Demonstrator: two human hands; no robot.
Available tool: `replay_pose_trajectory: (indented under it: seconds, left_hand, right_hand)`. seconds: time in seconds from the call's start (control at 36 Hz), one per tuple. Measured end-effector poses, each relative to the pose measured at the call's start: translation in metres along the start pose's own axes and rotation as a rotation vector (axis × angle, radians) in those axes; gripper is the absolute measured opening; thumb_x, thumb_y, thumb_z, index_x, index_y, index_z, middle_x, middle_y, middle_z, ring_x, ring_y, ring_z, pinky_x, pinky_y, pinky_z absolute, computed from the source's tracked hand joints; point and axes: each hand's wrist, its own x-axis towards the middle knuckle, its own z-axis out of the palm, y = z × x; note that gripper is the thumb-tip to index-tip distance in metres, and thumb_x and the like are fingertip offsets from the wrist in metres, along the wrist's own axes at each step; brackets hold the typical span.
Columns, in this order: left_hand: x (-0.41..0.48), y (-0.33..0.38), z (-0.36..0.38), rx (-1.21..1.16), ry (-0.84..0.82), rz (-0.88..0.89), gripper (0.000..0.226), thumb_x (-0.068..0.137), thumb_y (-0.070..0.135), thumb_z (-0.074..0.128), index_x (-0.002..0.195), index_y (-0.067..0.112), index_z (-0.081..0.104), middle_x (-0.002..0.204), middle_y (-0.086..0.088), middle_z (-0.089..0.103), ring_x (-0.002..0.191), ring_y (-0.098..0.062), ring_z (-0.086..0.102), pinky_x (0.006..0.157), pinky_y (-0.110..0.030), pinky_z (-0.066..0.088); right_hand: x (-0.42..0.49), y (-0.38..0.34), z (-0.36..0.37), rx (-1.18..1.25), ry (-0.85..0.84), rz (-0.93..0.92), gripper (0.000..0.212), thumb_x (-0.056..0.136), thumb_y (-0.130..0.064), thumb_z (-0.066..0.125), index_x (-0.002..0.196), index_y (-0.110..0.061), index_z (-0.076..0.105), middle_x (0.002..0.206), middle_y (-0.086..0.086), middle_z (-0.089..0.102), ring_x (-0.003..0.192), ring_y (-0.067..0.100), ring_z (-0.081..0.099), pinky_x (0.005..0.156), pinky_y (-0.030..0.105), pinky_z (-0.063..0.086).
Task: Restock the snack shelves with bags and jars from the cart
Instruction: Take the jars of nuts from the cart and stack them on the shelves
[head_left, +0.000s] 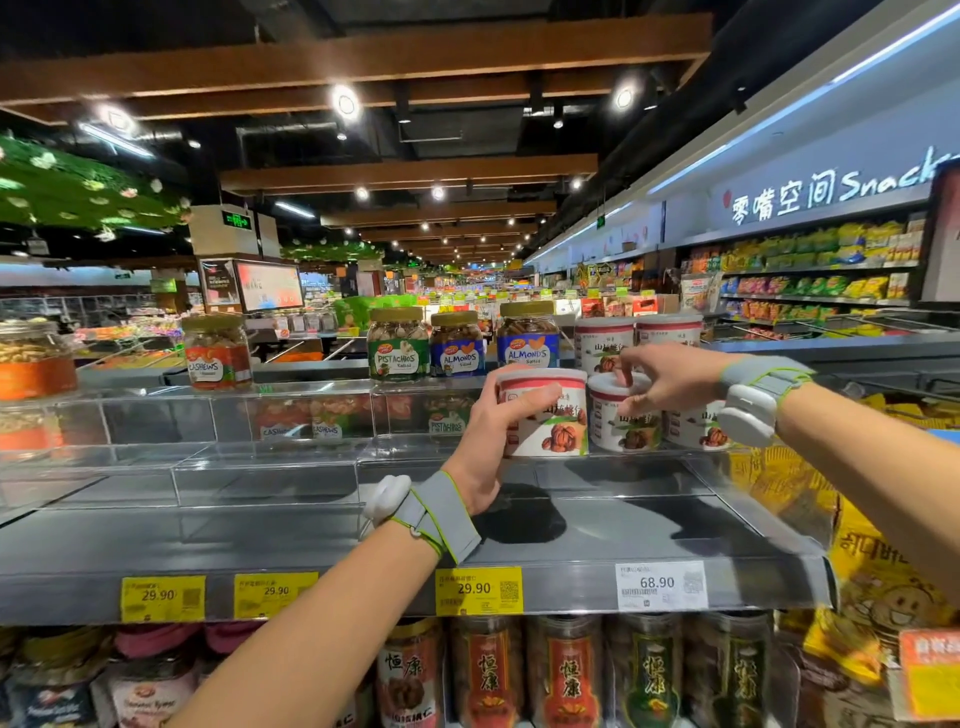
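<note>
Supermarket aisle, dark ceiling with wooden beams (405, 174) and spotlights; snack sign (831, 195) on the right wall. Grey metal shelf (260, 540), mostly bare, with clear acrylic risers (270, 483) and price tags (478, 590) on its front edge. Nut jars (397, 345) stand on the top tier. Left hand (491, 436) grips a white walnut can (550, 421) at the middle tier. Right hand (670, 376) curls its fingertips onto the lid of the neighbouring can (623, 415), just beside it.
</note>
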Motion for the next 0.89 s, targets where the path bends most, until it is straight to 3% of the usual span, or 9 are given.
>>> replay_pose_trajectory:
  seconds: [0.14,0.25,0.33,0.5,0.58,0.64,0.69,0.78,0.89]
  left_hand:
    - [0.000,0.004,0.011,0.002,-0.018,0.004,0.063,0.072,0.034,0.080,0.128,0.025,0.054,0.122,-0.014,0.069,0.108,-0.034,0.069,0.091,-0.047,0.057]
    - [0.000,0.008,0.022,0.136,-0.020,0.038,0.089,0.060,0.048,0.085,0.137,0.041,0.042,0.130,-0.004,0.061,0.116,-0.026,0.063,0.103,-0.048,0.048]
    - [0.000,0.010,0.035,0.188,-0.041,0.059,0.109,0.050,0.052,0.087,0.143,0.040,0.031,0.131,-0.004,0.060,0.118,-0.023,0.061,0.103,-0.044,0.046]
    - [0.003,0.005,0.066,0.207,-0.046,0.105,0.102,0.057,0.023,0.085,0.141,0.036,0.029,0.126,-0.012,0.064,0.113,-0.022,0.064,0.093,-0.033,0.049]
    - [0.004,-0.003,0.078,0.219,-0.112,0.098,0.105,0.066,0.007,0.086,0.147,0.033,0.024,0.125,-0.012,0.064,0.111,-0.019,0.064,0.085,-0.024,0.049]
    - [0.001,-0.007,0.086,0.247,-0.169,0.084,0.108,0.069,0.001,0.088,0.147,0.032,0.021,0.116,-0.004,0.065,0.104,-0.011,0.066,0.081,-0.017,0.052]
    - [-0.001,-0.012,0.091,0.300,-0.212,0.055,0.112,0.072,-0.002,0.086,0.152,0.031,0.015,0.116,-0.001,0.063,0.105,-0.012,0.067,0.086,-0.022,0.055]
    - [-0.004,-0.018,0.091,0.422,-0.248,-0.002,0.119,0.069,0.016,0.092,0.154,0.039,0.012,0.141,-0.011,0.050,0.124,-0.022,0.058,0.106,-0.041,0.049]
    - [-0.014,-0.033,0.094,0.594,-0.210,-0.057,0.093,0.077,0.017,0.086,0.149,0.024,0.029,0.135,-0.009,0.052,0.115,-0.024,0.061,0.095,-0.037,0.053]
  right_hand:
    - [-0.011,-0.006,-0.009,-0.001,0.010,-0.017,0.046,0.086,-0.054,0.069,0.117,-0.021,0.060,0.114,-0.003,0.061,0.095,0.013,0.056,0.081,0.026,0.046]
    - [-0.033,-0.025,-0.033,0.296,0.168,-0.104,0.050,0.088,-0.061,0.054,0.122,-0.025,0.063,0.125,-0.008,0.064,0.111,0.013,0.060,0.096,0.031,0.047]
    - [-0.052,-0.041,-0.046,0.448,0.153,-0.154,0.066,0.078,-0.074,0.049,0.124,-0.029,0.063,0.121,-0.012,0.067,0.108,0.008,0.065,0.091,0.034,0.054]
    - [-0.084,-0.051,-0.050,0.215,0.062,-0.164,0.071,0.065,-0.082,0.059,0.120,-0.037,0.062,0.111,-0.023,0.066,0.094,0.006,0.067,0.082,0.034,0.059]
    - [-0.093,-0.042,-0.048,0.114,0.061,-0.097,0.087,0.057,-0.087,0.058,0.125,-0.034,0.058,0.119,-0.015,0.063,0.090,0.001,0.064,0.075,0.027,0.055]
    - [-0.097,-0.033,-0.044,0.070,0.033,-0.046,0.079,0.060,-0.086,0.061,0.121,-0.036,0.057,0.114,-0.012,0.064,0.080,0.000,0.066,0.072,0.026,0.055]
    - [-0.101,-0.022,-0.039,-0.005,0.019,0.012,0.069,0.069,-0.080,0.064,0.120,-0.035,0.056,0.111,-0.009,0.063,0.075,-0.001,0.062,0.069,0.025,0.050]
    - [-0.102,-0.006,-0.028,-0.095,0.000,0.092,0.081,0.061,-0.087,0.061,0.122,-0.034,0.053,0.111,-0.006,0.063,0.084,0.008,0.063,0.077,0.032,0.055]
    - [-0.104,0.010,-0.009,-0.028,-0.042,0.163,0.076,0.061,-0.080,0.067,0.113,-0.028,0.049,0.100,-0.002,0.065,0.069,0.017,0.072,0.068,0.040,0.062]
